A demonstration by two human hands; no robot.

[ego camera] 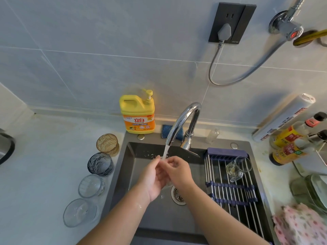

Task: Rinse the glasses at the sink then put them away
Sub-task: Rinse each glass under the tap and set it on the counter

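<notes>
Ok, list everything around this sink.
amber glass: one, amber, counter left of sink
blue glass: one, blue, beside it
clear glasses: two, clear, same row, nearer
mug: one, clear, lying on rack
rack: one, steel, over sink's right
detergent jug: one, yellow, behind sink
faucet: one, chrome, running
sponge: one, blue, behind faucet
sauce bottles: two, orange-labelled, right counter
cloth: one, pink, lower right
plug: one, grey, wall socket
held glass: one, clear, under faucet
left grip, right grip: two, bare, holding it

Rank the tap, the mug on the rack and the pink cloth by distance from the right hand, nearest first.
From the right hand, gripping a glass:
1. Tap, just behind, spout right above it.
2. Mug, to the right on the rack.
3. Pink cloth, far right, toward the person.
</notes>
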